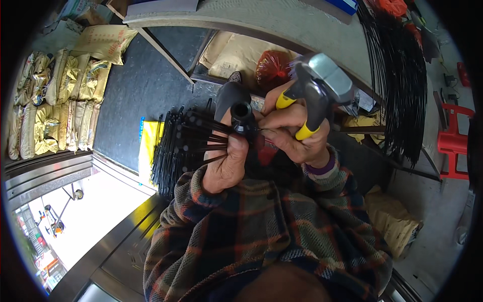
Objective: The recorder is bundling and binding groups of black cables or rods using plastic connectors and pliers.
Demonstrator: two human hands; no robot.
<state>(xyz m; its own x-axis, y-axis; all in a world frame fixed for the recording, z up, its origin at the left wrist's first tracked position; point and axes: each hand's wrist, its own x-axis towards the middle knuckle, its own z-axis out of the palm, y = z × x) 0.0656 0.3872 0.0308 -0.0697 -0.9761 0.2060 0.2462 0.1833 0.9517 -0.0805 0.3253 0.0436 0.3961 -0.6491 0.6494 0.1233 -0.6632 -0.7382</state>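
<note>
Several black rods (207,124) are clutched in the left hand (227,166), and the right hand (300,141) is curled round a hammer (320,94) too, fingertips (270,134) pinched up against a black socket piece (245,127) between the hands.

To the left, room to pass lay over the dark floor (143,75) between the stacked sacks (63,103) and the black rods (172,151) fanning out from the left hand (226,168). From above, a bulky silver-headed tool (322,83) obstructed the right hand (297,147); beyond, the worktop (271,22) crossed the way, black strands (402,90) draping its right end.
</note>
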